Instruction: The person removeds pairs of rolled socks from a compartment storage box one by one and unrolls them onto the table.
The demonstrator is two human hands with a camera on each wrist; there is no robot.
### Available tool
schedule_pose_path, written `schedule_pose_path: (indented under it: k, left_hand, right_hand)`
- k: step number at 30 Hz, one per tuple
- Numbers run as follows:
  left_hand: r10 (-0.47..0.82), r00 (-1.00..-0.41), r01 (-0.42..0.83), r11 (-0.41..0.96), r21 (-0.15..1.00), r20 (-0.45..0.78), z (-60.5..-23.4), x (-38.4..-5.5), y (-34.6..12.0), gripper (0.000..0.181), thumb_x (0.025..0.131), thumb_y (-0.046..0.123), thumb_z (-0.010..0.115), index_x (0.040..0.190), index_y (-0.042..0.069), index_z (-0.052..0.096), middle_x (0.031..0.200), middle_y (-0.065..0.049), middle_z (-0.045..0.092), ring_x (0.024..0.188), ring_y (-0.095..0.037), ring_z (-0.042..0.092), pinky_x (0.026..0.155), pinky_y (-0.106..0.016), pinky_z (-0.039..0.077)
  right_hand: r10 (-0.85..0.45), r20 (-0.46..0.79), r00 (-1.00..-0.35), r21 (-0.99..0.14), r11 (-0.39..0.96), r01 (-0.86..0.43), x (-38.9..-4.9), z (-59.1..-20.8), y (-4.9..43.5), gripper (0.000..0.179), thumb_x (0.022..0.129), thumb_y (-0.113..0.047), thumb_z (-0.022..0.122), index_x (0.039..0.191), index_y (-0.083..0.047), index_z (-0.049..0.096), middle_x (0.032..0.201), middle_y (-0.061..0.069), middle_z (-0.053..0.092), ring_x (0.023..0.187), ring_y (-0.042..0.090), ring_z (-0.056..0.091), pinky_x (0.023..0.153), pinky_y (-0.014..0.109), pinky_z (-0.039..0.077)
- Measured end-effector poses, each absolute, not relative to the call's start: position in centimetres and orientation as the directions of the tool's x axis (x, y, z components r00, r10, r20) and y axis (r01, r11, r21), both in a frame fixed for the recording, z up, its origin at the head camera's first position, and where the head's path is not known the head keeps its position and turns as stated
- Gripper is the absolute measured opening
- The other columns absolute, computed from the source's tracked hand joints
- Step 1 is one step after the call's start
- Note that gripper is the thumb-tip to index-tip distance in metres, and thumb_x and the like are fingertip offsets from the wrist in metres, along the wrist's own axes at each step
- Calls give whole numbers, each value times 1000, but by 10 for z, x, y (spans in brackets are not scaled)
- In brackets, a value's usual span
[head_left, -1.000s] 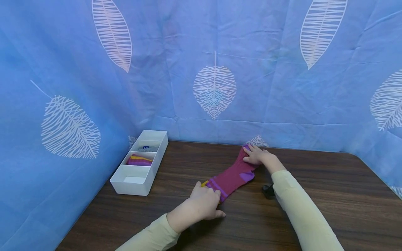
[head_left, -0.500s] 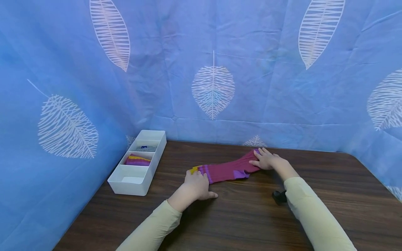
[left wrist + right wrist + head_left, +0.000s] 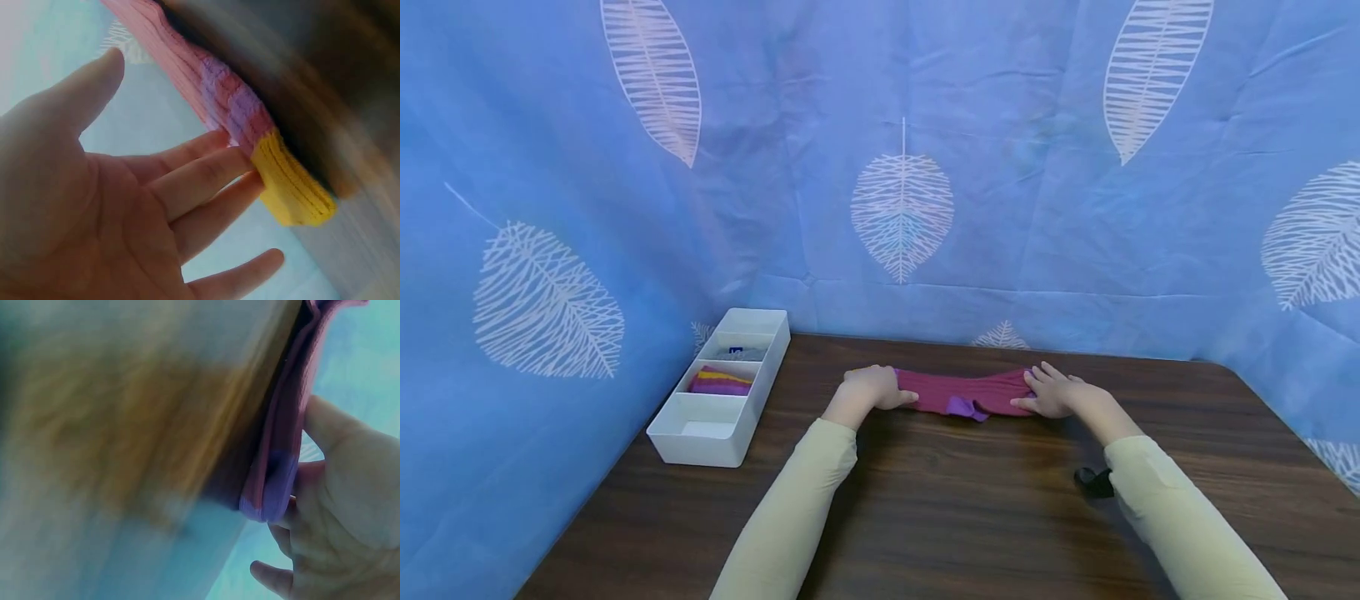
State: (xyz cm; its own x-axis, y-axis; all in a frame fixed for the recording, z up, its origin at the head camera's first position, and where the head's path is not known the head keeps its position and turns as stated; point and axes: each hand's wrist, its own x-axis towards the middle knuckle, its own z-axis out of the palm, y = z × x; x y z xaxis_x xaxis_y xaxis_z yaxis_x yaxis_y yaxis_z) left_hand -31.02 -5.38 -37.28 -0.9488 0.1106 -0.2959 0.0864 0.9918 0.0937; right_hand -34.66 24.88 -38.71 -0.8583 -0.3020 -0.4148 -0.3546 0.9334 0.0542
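A pair of maroon socks (image 3: pixel 958 392) lies stretched sideways on the table, layered one on the other, with a purple heel patch along the near edge. My left hand (image 3: pixel 874 387) is at the left end; in the left wrist view its straight fingers touch the socks beside the yellow ribbed cuff (image 3: pixel 294 184) and purple stripes, thumb apart. Over the right end lies my right hand (image 3: pixel 1051 392), fingers extended against the fabric. The right wrist view shows the purple toe end (image 3: pixel 280 487) in layers against those fingers, some of which are hidden behind it.
On the left stands a long white divided box (image 3: pixel 692 451). One compartment holds a folded maroon, yellow and purple sock bundle (image 3: pixel 721 383), another a grey item (image 3: pixel 741 354). A black object (image 3: pixel 1093 483) shows beside the right sleeve. Blue leaf-patterned cloth (image 3: pixel 820 192) hangs behind the table.
The socks have turned from slanting to lying straight across the table. My left hand has moved away from me toward the back with the cuff end; my right hand has shifted right and slightly nearer.
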Motion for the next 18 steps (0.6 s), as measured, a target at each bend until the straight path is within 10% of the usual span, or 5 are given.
schedule_pose_path:
  k: [18]
  left_hand:
    - [104, -939, 104, 994, 17, -327, -375, -343, -30, 75, 93, 72, 34, 141, 18, 54, 152, -3, 45, 141, -29, 41, 118, -56, 24]
  right_hand:
    - [-476, -291, -830, -111, 878, -465, -297, -381, 276, 71, 99, -44, 50, 141, 13, 41, 152, 35, 27, 143, 54, 12, 110, 70, 20]
